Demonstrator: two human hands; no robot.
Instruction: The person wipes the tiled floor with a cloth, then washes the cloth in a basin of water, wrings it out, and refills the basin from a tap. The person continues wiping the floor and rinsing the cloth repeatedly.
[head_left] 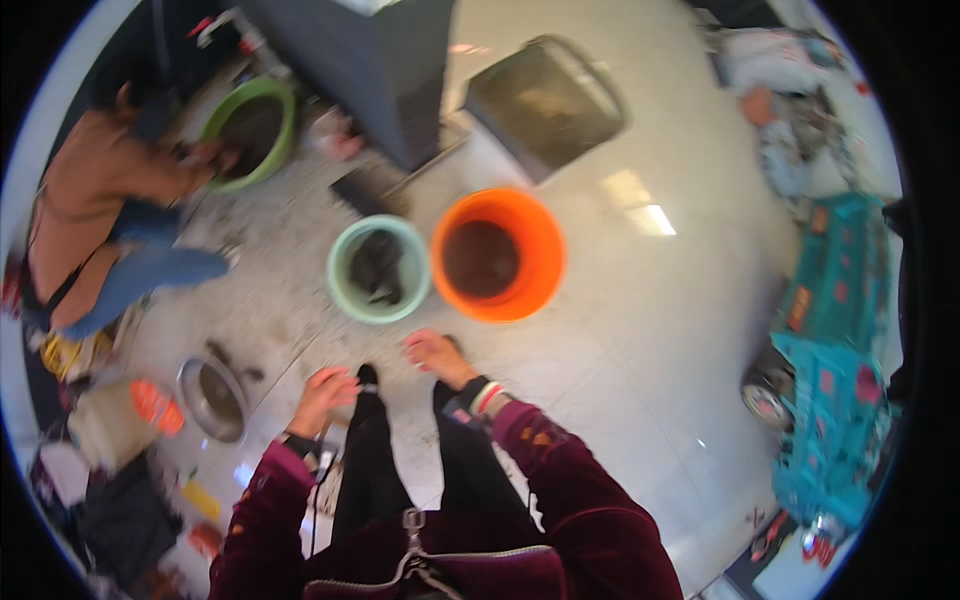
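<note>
Left hand (322, 393) half curled, empty. Right hand (436, 354) open, empty (fingers spread), with the orange bucket (545, 262) at its 1 o'clock and the green bucket (345, 290) at 11.

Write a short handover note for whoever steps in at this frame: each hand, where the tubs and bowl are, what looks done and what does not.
Left hand: low in front of the legs, fingers curled; whether it grips anything is unclear through blur.
Right hand: open, empty, reaching forward, nearest the orange tub.
Orange tub holds dark contents. The pale green tub sits touching its left side, with dark items inside.
A steel bowl is on the floor to the left.
Another person crouches at a green basin farther left.
Neither tub is touched by a hand yet.
</note>
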